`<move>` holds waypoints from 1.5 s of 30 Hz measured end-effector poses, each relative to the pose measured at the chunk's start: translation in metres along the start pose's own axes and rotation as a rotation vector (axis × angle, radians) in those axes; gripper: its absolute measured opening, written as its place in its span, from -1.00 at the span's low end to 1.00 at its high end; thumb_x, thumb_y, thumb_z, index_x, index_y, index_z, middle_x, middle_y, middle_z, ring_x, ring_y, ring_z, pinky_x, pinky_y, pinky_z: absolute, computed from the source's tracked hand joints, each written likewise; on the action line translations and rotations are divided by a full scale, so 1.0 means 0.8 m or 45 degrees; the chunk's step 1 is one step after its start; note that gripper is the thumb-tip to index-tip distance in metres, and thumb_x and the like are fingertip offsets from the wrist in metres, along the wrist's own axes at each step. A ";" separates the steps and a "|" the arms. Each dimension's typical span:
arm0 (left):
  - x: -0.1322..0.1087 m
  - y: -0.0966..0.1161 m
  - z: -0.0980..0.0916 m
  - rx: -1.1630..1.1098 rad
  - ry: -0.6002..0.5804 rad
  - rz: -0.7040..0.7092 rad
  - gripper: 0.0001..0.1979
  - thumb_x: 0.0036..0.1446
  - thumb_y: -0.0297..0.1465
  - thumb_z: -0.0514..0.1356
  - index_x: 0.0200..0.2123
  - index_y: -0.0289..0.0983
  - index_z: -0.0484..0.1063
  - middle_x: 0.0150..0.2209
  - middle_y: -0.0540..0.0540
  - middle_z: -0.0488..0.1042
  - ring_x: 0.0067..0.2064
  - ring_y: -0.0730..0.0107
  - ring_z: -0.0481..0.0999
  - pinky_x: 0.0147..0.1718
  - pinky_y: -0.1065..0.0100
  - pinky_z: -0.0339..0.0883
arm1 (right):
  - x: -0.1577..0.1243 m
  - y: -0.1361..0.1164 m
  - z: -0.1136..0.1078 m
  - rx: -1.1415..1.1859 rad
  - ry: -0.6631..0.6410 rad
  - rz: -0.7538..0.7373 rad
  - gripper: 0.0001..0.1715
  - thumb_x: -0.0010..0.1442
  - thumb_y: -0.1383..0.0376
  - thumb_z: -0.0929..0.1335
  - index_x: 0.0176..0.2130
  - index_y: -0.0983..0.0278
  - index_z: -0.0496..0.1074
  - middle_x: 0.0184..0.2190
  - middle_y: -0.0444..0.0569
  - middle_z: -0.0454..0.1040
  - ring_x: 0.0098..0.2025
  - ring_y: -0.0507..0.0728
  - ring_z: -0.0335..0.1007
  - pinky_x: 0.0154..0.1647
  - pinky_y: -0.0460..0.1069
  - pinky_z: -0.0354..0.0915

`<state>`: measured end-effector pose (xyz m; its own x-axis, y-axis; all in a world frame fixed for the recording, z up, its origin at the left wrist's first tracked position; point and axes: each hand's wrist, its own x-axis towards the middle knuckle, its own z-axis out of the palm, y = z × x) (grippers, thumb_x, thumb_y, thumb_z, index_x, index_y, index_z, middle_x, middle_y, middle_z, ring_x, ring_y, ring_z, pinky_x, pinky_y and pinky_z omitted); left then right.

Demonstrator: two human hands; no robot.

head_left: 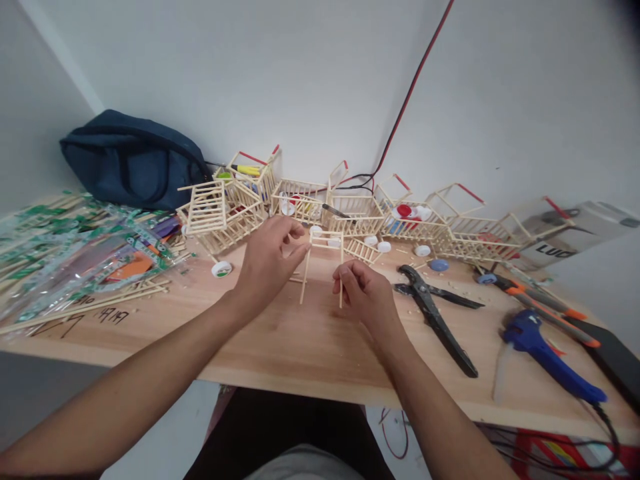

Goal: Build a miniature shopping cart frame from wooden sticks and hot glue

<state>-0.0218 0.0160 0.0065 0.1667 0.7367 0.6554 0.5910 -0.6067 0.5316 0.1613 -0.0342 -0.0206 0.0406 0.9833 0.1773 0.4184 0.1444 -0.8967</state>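
Observation:
A small frame of thin wooden sticks stands upright over the wooden table, held between both hands. My left hand pinches its left upright near the top. My right hand is closed round its right upright lower down. Just behind the frame lies a row of finished stick-built carts with red handles, along the wall.
Black pliers lie right of my right hand, then an orange-handled tool and a blue glue gun. Plastic packets of sticks cover the left side. A dark blue bag sits at back left. Bottle caps lie scattered.

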 end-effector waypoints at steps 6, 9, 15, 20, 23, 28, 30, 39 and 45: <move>-0.007 0.003 0.008 0.308 0.002 0.481 -0.87 0.22 -0.41 0.10 -0.30 -0.28 0.45 -0.37 -0.09 0.44 -0.26 0.30 0.33 -0.22 0.24 0.23 | -0.001 -0.001 0.003 -0.002 -0.037 -0.004 -0.68 0.26 0.12 0.22 -0.42 0.24 0.35 -0.58 -0.20 0.36 -0.60 -0.04 0.16 -0.55 -0.12 0.09; -0.009 0.007 0.010 0.425 -0.036 0.535 -0.82 0.24 -0.42 0.07 -0.36 -0.29 0.44 -0.38 -0.11 0.41 -0.29 0.29 0.28 -0.25 0.24 0.20 | -0.003 -0.003 0.005 -0.003 -0.066 -0.021 -0.67 0.27 0.12 0.21 -0.42 0.24 0.35 -0.58 -0.19 0.36 -0.60 -0.04 0.15 -0.56 -0.13 0.08; -0.009 0.014 0.011 0.615 -0.101 0.543 -0.77 0.26 -0.43 0.03 -0.44 -0.29 0.39 -0.40 -0.12 0.36 -0.30 0.28 0.21 -0.30 0.23 0.13 | -0.006 -0.007 0.008 0.002 -0.104 0.002 -0.66 0.28 0.12 0.20 -0.43 0.24 0.33 -0.56 -0.20 0.37 -0.62 -0.06 0.15 -0.57 -0.13 0.09; -0.008 0.011 0.012 0.642 -0.128 0.550 -0.75 0.26 -0.44 0.03 -0.47 -0.29 0.37 -0.41 -0.12 0.34 -0.32 0.29 0.20 -0.31 0.22 0.12 | -0.007 -0.007 0.008 0.016 -0.111 -0.012 -0.67 0.28 0.13 0.21 -0.42 0.24 0.34 -0.56 -0.20 0.37 -0.61 -0.06 0.17 -0.57 -0.13 0.10; -0.008 0.011 0.012 0.658 -0.148 0.536 -0.75 0.25 -0.44 0.04 -0.47 -0.29 0.37 -0.40 -0.12 0.36 -0.32 0.29 0.20 -0.30 0.22 0.13 | -0.007 -0.007 0.008 0.013 -0.115 -0.015 -0.67 0.28 0.14 0.20 -0.42 0.24 0.34 -0.56 -0.19 0.37 -0.61 -0.06 0.17 -0.57 -0.14 0.10; -0.008 0.014 0.013 0.663 -0.122 0.495 -0.77 0.23 -0.46 0.06 -0.48 -0.30 0.37 -0.40 -0.13 0.38 -0.29 0.27 0.23 -0.28 0.21 0.14 | -0.005 -0.005 0.009 0.025 -0.121 -0.001 -0.69 0.28 0.14 0.20 -0.41 0.24 0.34 -0.56 -0.20 0.38 -0.62 -0.07 0.15 -0.59 -0.14 0.08; -0.008 0.014 0.012 0.671 -0.107 0.485 -0.79 0.22 -0.46 0.07 -0.48 -0.30 0.38 -0.40 -0.12 0.39 -0.28 0.26 0.23 -0.28 0.21 0.15 | -0.005 -0.004 0.009 0.020 -0.125 0.003 -0.69 0.28 0.14 0.20 -0.40 0.24 0.34 -0.56 -0.20 0.38 -0.63 -0.07 0.15 -0.59 -0.14 0.08; -0.008 0.015 0.012 0.660 -0.079 0.503 -0.77 0.20 -0.47 0.07 -0.50 -0.30 0.39 -0.42 -0.13 0.39 -0.30 0.24 0.25 -0.31 0.20 0.15 | -0.006 -0.003 0.012 0.004 -0.125 -0.007 -0.66 0.28 0.11 0.20 -0.40 0.24 0.35 -0.57 -0.19 0.37 -0.64 -0.07 0.14 -0.60 -0.14 0.07; -0.008 0.015 0.013 0.654 -0.065 0.504 -0.78 0.19 -0.49 0.07 -0.50 -0.29 0.38 -0.43 -0.13 0.39 -0.30 0.24 0.25 -0.31 0.20 0.15 | -0.007 -0.005 0.011 -0.014 -0.132 -0.026 -0.64 0.29 0.10 0.18 -0.40 0.23 0.35 -0.57 -0.18 0.38 -0.64 -0.06 0.15 -0.57 -0.13 0.09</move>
<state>-0.0077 0.0070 0.0035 0.4793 0.5077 0.7159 0.7771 -0.6246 -0.0773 0.1511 -0.0392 -0.0218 -0.0620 0.9864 0.1521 0.4280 0.1639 -0.8888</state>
